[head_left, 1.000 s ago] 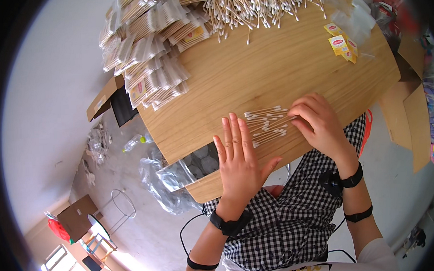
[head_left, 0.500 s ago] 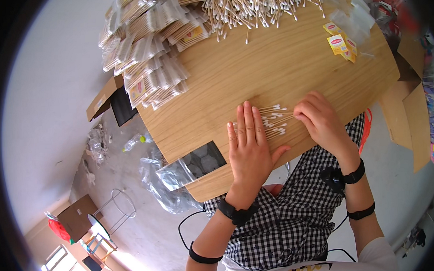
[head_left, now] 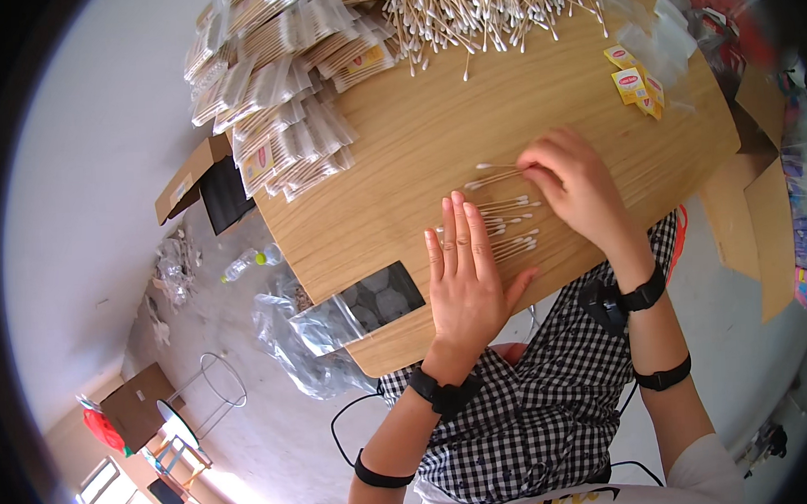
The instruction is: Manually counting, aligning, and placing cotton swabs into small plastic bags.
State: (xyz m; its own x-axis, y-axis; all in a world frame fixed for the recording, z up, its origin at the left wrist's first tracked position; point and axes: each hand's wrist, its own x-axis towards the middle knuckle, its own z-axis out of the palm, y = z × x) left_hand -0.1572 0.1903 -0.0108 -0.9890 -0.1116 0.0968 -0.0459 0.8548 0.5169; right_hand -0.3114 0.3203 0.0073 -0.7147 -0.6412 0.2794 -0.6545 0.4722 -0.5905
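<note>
Flat on the wooden table (head_left: 399,149), my left hand (head_left: 463,272) rests with fingers stretched out over a small row of cotton swabs (head_left: 513,222). Their white tips stick out to the right of the fingers, and the rest is hidden under the hand. Farther right and a little above the table, my right hand (head_left: 573,177) pinches a few cotton swabs (head_left: 495,174) by their right ends. Those swabs point left, lying just beyond the row. How many it holds is partly hidden by the fingers.
A big heap of loose cotton swabs (head_left: 492,14) covers the far edge. Clear bags packed with swabs (head_left: 289,104) are stacked at the far left. Yellow cards (head_left: 630,84) lie far right by clear plastic bags (head_left: 660,43). A dark-windowed plastic pouch (head_left: 370,303) sits at the near left edge.
My right hand has moved away from the row, up and slightly left, with a few swabs pinched in it. My left hand has stayed nearly in place.
</note>
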